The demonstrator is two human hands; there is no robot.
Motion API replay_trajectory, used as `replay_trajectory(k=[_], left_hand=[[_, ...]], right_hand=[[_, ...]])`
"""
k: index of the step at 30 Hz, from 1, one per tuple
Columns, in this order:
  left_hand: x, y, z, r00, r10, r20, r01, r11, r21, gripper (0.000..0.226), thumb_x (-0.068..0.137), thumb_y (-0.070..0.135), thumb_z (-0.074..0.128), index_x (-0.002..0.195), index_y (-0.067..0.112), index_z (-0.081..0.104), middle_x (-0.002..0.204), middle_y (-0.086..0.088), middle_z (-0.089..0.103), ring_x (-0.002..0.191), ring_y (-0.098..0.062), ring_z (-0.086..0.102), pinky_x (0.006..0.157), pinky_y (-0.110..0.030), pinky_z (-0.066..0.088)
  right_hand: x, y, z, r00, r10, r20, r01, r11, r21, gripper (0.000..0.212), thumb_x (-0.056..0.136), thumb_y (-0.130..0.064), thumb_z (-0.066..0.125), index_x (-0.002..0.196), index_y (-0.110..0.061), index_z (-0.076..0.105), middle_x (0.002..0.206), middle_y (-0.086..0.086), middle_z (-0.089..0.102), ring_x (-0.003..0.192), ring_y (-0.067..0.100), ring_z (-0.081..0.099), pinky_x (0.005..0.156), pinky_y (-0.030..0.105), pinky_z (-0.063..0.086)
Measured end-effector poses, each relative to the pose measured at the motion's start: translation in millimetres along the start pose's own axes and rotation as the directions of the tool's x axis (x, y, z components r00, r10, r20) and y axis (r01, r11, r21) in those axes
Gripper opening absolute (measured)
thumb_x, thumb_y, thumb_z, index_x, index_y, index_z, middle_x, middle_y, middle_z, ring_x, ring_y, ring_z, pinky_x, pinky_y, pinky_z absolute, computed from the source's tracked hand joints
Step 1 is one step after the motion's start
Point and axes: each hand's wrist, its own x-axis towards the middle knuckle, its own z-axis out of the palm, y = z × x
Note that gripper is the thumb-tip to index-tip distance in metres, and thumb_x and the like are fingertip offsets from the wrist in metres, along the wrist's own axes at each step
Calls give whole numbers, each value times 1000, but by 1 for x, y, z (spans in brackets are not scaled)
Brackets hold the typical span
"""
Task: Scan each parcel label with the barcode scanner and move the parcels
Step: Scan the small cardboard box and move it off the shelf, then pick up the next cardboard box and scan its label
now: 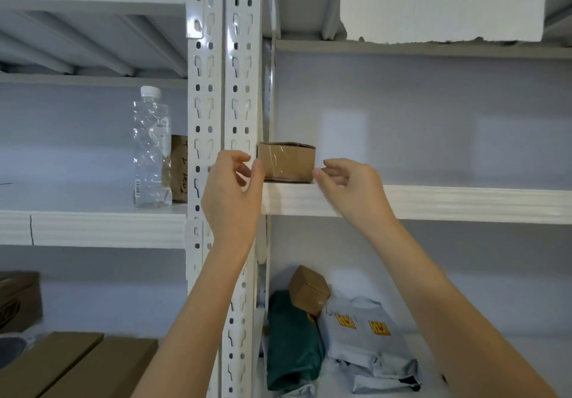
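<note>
A small brown cardboard parcel [286, 161] sealed with clear tape sits at the left end of a white shelf [433, 204], right beside the upright post. My left hand [230, 190] is at its left side, thumb tip touching the box, fingers apart. My right hand [349, 187] is at its right side, fingertips at the lower right corner, fingers loosely curled and empty. Neither hand wraps the parcel. No barcode scanner is in view.
White perforated posts [223, 118] split the racking. On the left shelf stand a clear plastic bottle [151, 149] and a brown parcel [179, 171]. Below right lie a green bag [291, 342], a small brown box [309, 289] and grey mailers [368, 345]. Flat cardboard boxes [77, 363] lie lower left.
</note>
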Motion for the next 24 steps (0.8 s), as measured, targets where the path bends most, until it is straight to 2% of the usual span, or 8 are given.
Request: replay_trajectory(k=[3,6,8,10,13,18,21,24], left_hand=[[-29,1,2,991,129,33,-131,989,74,5,85,25,56,86,19,56,75,8,54,67,-11,51,57,-23,38],[-55,6,15,962,244,122,-260,956,136,5,81,15,61,81,12,58,72,10,47,64,-15,50,55,-28,39],[-71,9,25,948,254,190,-279,953,117,4,79,15,60,78,13,57,69,14,45,64,-15,50,53,-29,39],[-88,9,38,944,182,275,-220,968,116,5,79,20,58,77,19,54,64,17,42,66,-12,49,54,-28,38],[-117,2,60,912,118,392,-194,968,161,10,81,19,61,75,18,52,63,11,49,66,-15,51,55,-29,38],[-159,-32,88,830,-109,547,-47,963,265,7,82,20,62,80,14,60,73,1,61,71,-18,57,56,-27,39],[-181,-57,99,735,-260,626,39,938,344,7,85,21,60,80,18,57,75,3,60,74,-19,60,57,-26,37],[-199,-86,107,629,-388,674,62,889,455,7,87,25,58,87,18,60,84,2,65,82,-20,62,63,-26,38]], right_hand=[[-22,6,-14,989,-111,-96,113,993,18,21,88,-20,63,104,-7,68,101,3,70,87,6,60,78,2,43],[-43,17,-25,977,-176,-121,175,984,-23,8,87,-13,60,91,-11,67,90,-3,62,86,14,59,76,21,48],[-54,30,-30,980,-176,-90,172,984,-47,6,86,-12,60,88,-12,66,87,-4,61,84,15,59,72,25,49],[-63,50,-35,991,-135,-17,133,988,-72,5,85,-11,60,86,-13,65,86,-2,63,80,14,59,71,26,49],[-76,87,-42,986,65,151,-52,995,-90,5,86,-14,61,88,-16,65,84,-3,62,76,10,57,71,23,45],[-99,154,-49,843,394,366,-407,912,-44,16,86,-11,62,101,-4,67,91,5,62,82,13,56,64,9,44],[-113,187,-48,755,495,431,-538,842,-25,21,86,-11,64,104,0,65,94,11,61,88,20,57,77,27,48],[-122,213,-39,678,560,476,-631,775,-13,23,86,-11,64,105,2,63,93,15,61,86,24,59,75,33,50]])
